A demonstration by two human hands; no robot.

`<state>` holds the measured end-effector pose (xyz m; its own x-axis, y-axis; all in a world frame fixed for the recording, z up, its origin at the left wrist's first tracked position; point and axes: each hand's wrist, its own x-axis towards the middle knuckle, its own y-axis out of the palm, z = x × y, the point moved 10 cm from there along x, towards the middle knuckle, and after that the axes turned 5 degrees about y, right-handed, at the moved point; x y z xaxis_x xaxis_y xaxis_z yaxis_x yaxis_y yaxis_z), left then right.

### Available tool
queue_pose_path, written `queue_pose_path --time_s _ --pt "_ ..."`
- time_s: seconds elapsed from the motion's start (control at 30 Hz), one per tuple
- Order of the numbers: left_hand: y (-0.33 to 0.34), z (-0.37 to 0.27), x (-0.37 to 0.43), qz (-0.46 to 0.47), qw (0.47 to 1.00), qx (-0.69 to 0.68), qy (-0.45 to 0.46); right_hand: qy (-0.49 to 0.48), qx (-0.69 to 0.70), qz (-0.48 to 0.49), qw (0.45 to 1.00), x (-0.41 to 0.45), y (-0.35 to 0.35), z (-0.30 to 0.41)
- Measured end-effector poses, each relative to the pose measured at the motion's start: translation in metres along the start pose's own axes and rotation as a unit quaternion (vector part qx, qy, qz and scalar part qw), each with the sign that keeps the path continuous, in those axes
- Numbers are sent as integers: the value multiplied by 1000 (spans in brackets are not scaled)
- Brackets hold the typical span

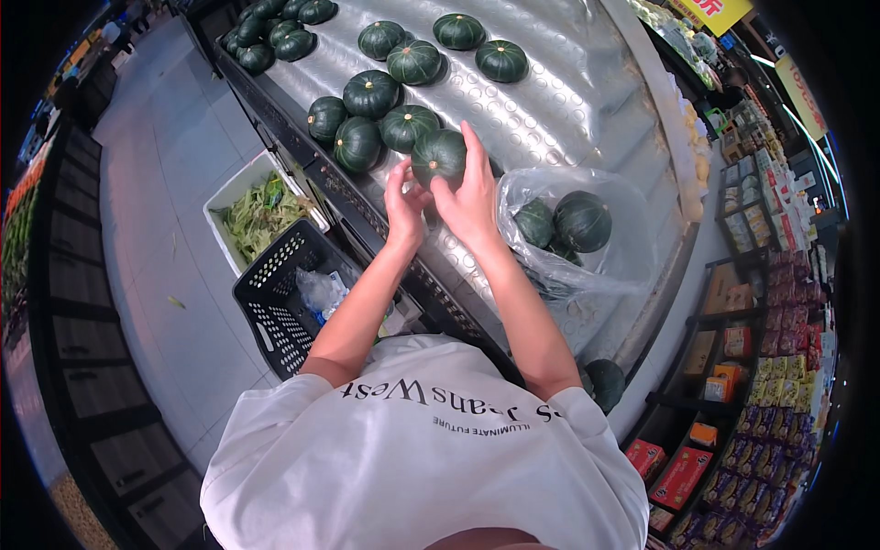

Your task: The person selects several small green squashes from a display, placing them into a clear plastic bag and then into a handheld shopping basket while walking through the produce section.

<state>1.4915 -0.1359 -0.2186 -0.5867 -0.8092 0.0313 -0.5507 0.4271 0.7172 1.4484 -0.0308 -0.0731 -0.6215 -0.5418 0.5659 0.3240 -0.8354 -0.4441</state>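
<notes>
Between my two hands is a round dark green squash (440,157), its pale stem end facing me. My right hand (473,189) grips it from the right, thumb on the front. The fingers of my left hand (407,203) are spread and curved at its lower left; whether they touch it I cannot tell. Several more green squashes (371,94) lie just beyond and to the left on the silvery dimpled display mat (550,103). Right of my right hand, a clear plastic bag (625,254) lies with its mouth spread, holding several squashes (582,221).
The stand's black edge (344,192) runs along my left. Below it are a white bin of leafy scraps (213,227) and a black perforated basket (265,302) with plastic bags inside. Another squash (605,385) lies near my right elbow. Shelves of packaged goods (777,385) stand at right.
</notes>
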Motion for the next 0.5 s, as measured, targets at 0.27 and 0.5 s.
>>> queue_pose_path --time_s 0.27,0.5 --pt "9 -1 -2 6 999 -30 -27 -77 -30 2 997 -5 5 15" --pt "27 -5 -6 48 993 -68 -80 -123 -60 21 990 -15 12 28"
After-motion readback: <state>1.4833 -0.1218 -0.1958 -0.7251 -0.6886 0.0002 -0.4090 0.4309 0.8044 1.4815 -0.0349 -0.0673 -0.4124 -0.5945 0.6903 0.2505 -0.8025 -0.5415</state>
